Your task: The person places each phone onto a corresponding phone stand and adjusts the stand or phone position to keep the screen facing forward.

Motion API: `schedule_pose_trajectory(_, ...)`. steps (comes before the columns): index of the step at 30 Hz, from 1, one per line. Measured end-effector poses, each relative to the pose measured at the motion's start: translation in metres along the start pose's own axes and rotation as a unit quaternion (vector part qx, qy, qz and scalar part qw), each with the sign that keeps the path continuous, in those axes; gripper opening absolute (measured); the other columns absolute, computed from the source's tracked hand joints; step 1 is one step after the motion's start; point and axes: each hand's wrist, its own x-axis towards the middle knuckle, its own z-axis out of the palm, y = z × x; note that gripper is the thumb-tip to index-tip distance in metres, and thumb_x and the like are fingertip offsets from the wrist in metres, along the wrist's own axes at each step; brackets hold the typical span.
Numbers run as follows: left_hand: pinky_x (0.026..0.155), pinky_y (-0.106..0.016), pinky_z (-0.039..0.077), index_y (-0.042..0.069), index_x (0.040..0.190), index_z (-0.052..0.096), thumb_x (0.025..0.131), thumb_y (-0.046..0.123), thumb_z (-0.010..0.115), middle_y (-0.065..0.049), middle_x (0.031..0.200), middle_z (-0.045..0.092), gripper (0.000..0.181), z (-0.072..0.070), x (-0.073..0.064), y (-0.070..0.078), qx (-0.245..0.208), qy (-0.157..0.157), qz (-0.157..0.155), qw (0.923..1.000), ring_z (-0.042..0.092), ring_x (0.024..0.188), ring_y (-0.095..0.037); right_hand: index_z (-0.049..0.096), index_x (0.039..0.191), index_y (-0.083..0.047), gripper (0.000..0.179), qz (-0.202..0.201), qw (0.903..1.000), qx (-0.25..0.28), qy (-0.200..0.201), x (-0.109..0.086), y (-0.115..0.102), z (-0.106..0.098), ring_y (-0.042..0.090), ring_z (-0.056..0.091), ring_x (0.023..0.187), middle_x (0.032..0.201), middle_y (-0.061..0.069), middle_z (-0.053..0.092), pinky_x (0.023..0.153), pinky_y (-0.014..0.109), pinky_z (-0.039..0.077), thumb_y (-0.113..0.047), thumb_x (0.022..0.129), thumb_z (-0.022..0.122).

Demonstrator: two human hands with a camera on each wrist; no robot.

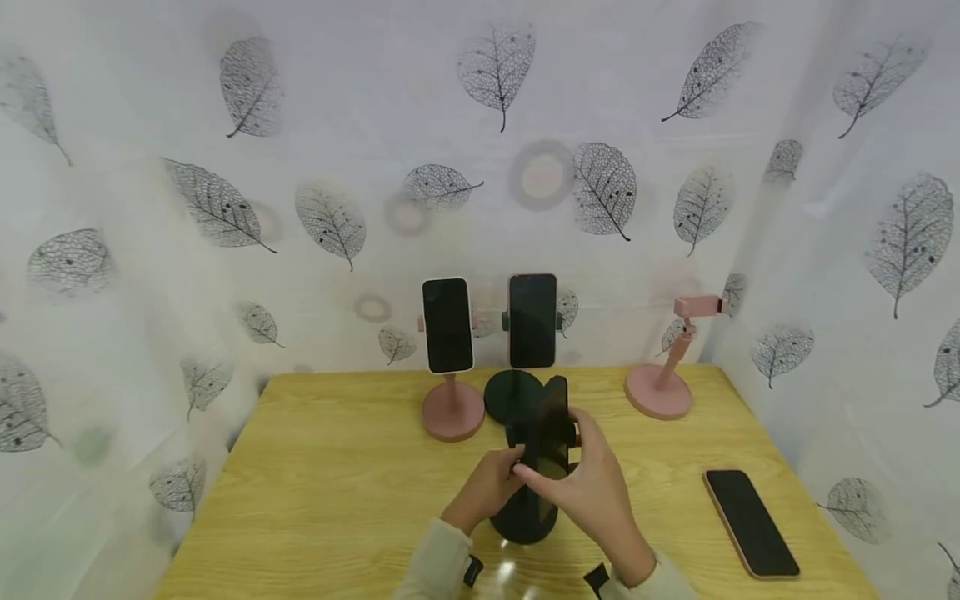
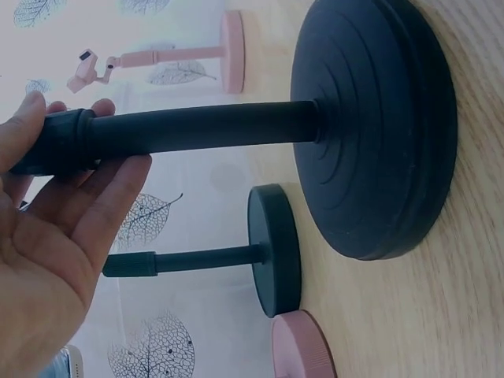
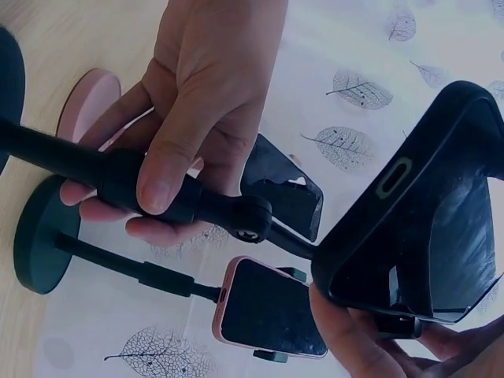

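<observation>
A black phone stand with a round base stands on the table in front of me. My left hand grips the collar of its pole, thumb on one side and fingers on the other. At the top of the stand is a black phone in a dark case, turned nearly edge-on in the head view and tilted in the right wrist view. My right hand holds this phone at its edges, fingers close by the stand's clamp. The clamp is mostly hidden behind the phone.
Behind are a pink stand bearing a white-edged phone and a dark green stand bearing a pink-edged phone. A pink stand without a phone stands back right; another phone lies flat at front right.
</observation>
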Motion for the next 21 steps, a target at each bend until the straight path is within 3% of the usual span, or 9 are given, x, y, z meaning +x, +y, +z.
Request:
schedule_pose_trajectory(5,0.073,-0.021,0.052,0.004,0.114,0.061,0.093,0.008,0.057,-0.01,0.098,0.069,0.022,-0.003,-0.001,0.002,0.02,0.016,0.025,0.9993,0.065,0.085,-0.014,0.045,0.131,-0.006,0.084,-0.008,0.9997,-0.02,0.013,0.001,-0.003,0.003,0.027,0.059,0.101,0.124,0.013,0.055,0.074,0.039,0.055,-0.046,0.066,0.081)
schedule_pose_trajectory(8,0.079,-0.026,0.053,0.008,0.117,0.057,0.089,0.004,0.061,-0.007,0.104,0.066,0.028,-0.006,-0.006,0.009,0.002,0.08,0.048,0.9956,0.063,0.093,-0.016,0.046,0.129,-0.006,0.084,-0.012,0.9995,-0.021,0.018,0.0,-0.004,0.004,0.026,0.06,0.099,0.121,0.011,0.057,0.073,0.038,0.054,-0.047,0.065,0.082)
schedule_pose_trajectory(10,0.083,-0.032,0.054,0.009,0.123,0.054,0.085,-0.001,0.065,-0.007,0.112,0.063,0.041,-0.012,-0.009,0.017,-0.01,0.157,0.09,0.9835,0.062,0.1,-0.019,0.046,0.128,-0.006,0.084,-0.015,0.9993,-0.026,0.022,0.0,-0.004,0.006,0.025,0.061,0.098,0.119,0.011,0.058,0.074,0.038,0.053,-0.047,0.065,0.082)
schedule_pose_trajectory(12,0.085,-0.036,0.054,0.008,0.127,0.051,0.08,-0.002,0.07,-0.009,0.118,0.061,0.051,-0.02,-0.013,0.026,-0.014,0.232,0.144,0.962,0.061,0.105,-0.021,0.047,0.128,-0.005,0.083,-0.015,0.999,-0.033,0.026,0.0,-0.005,0.006,0.024,0.061,0.097,0.117,0.011,0.059,0.076,0.04,0.053,-0.047,0.065,0.082)
schedule_pose_trajectory(14,0.084,-0.033,0.054,0.007,0.125,0.053,0.077,0.0,0.074,-0.01,0.115,0.061,0.053,-0.031,-0.015,0.034,0.005,0.282,0.198,0.9388,0.061,0.103,-0.021,0.047,0.126,-0.004,0.083,-0.014,0.9987,-0.039,0.03,0.0,-0.006,0.007,0.024,0.061,0.096,0.115,0.011,0.059,0.075,0.04,0.053,-0.047,0.065,0.082)
schedule_pose_trajectory(16,0.085,-0.029,0.053,0.006,0.12,0.057,0.075,0.003,0.076,-0.009,0.112,0.062,0.049,-0.04,-0.016,0.041,0.035,0.298,0.24,0.9232,0.061,0.101,-0.019,0.047,0.125,-0.004,0.082,-0.011,0.9983,-0.047,0.033,0.001,-0.006,0.007,0.024,0.061,0.094,0.114,0.011,0.059,0.074,0.039,0.052,-0.047,0.065,0.082)
schedule_pose_trajectory(21,0.086,-0.02,0.051,0.006,0.107,0.066,0.071,0.005,0.08,-0.005,0.104,0.064,0.039,-0.054,-0.018,0.052,0.133,0.292,0.268,0.9084,0.063,0.094,-0.015,0.047,0.123,-0.003,0.08,-0.008,0.9982,-0.047,0.038,0.002,-0.006,0.008,0.026,0.061,0.093,0.113,0.012,0.058,0.074,0.042,0.052,-0.046,0.065,0.082)
